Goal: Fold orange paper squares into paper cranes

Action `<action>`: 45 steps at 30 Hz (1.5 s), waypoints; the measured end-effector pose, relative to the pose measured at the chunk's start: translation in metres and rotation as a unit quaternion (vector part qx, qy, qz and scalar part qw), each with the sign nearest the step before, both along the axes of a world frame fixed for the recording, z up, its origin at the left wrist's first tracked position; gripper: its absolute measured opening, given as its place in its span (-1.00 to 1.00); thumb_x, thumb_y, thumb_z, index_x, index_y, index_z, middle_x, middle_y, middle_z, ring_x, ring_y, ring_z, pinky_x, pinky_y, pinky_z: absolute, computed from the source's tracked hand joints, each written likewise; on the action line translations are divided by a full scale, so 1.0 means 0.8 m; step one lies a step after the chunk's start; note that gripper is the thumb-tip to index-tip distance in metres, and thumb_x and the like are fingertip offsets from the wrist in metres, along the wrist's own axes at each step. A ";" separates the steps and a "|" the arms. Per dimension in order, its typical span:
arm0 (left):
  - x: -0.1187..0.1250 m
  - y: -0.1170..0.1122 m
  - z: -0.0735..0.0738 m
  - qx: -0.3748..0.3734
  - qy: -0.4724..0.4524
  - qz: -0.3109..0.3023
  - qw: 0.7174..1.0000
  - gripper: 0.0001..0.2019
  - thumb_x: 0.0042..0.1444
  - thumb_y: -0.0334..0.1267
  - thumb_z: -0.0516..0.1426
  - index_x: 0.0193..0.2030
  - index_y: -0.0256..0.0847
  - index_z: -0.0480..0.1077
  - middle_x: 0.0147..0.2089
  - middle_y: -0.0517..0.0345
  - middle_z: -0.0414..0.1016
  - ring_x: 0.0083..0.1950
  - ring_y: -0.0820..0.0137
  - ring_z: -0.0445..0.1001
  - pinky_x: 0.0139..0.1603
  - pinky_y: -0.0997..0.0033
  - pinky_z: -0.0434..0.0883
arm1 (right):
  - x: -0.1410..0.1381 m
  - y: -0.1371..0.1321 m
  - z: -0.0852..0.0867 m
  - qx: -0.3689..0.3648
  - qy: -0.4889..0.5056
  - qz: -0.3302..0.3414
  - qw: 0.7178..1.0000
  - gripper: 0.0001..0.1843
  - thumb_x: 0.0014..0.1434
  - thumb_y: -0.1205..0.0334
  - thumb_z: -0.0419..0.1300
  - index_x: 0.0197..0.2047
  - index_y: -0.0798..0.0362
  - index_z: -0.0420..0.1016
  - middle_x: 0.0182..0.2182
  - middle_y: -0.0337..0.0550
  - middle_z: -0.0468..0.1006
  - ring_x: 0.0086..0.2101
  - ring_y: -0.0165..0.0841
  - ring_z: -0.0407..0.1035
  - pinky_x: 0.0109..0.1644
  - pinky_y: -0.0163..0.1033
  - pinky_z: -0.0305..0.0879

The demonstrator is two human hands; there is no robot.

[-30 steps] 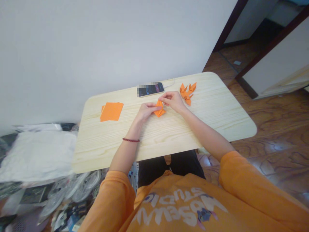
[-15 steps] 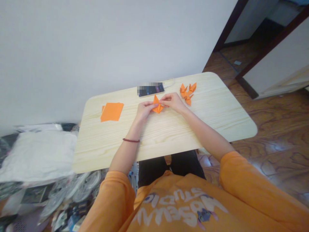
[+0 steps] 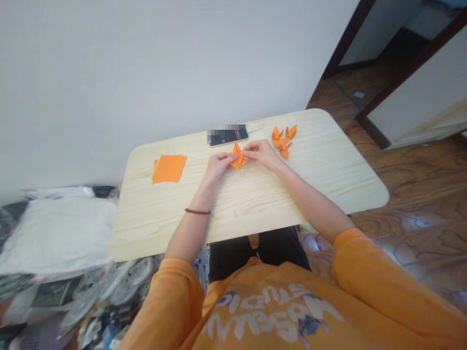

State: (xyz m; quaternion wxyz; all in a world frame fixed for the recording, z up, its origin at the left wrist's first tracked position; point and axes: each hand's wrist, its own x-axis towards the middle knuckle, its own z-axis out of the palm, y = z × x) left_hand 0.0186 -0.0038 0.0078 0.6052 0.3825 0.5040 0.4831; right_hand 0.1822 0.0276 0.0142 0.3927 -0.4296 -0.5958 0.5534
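Between my hands is a partly folded sheet of orange origami paper [image 3: 238, 150], diamond-shaped with a point facing the wall. My left hand [image 3: 218, 165] pinches its left side, the thumb lying over the front. On the right edge, the thumb and fingertips of my right hand [image 3: 260, 151] close on the paper. Finer creases are too small to make out. To the right of my right hand lie several folded orange paper figures [image 3: 283, 141], grouped together. A stack of flat orange paper squares [image 3: 170, 168] rests on the left of the table.
The pale wooden table [image 3: 255, 204] stands against a white wall [image 3: 164, 63]. Behind my hands a phone [image 3: 229, 136] lies with a white cable [image 3: 258, 127] at its right end. A white bag [image 3: 62, 233] and clutter sit left of the table.
The folded paper has shifted very slightly toward the wall. Both hands keep their grip, with only tiny finger movement.
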 end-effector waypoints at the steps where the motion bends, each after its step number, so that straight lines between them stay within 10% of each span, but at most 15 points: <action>1: 0.000 0.000 0.000 0.001 0.000 0.000 1.000 -0.72 -0.36 -0.22 0.39 -0.46 -0.29 0.52 -0.41 0.10 0.56 -0.36 0.43 0.49 -0.18 0.38 0.40 | 0.000 0.000 0.000 -0.001 0.001 -0.003 1.000 -0.85 -0.07 0.28 0.35 -0.51 0.11 0.46 -0.69 -0.29 0.38 -0.64 -0.54 0.15 -0.58 -0.36 0.06; 45: 0.000 -0.001 -0.006 0.007 0.080 -0.011 0.997 -0.81 -0.36 -0.25 0.35 -0.55 -0.27 0.50 -0.53 0.14 0.51 -0.51 0.48 0.39 -0.39 0.46 0.31 | -0.001 -0.001 0.003 0.013 -0.032 -0.024 0.999 -0.83 -0.03 0.23 0.30 -0.50 0.11 0.42 -0.67 -0.33 0.32 -0.63 -0.55 0.12 -0.56 -0.38 0.00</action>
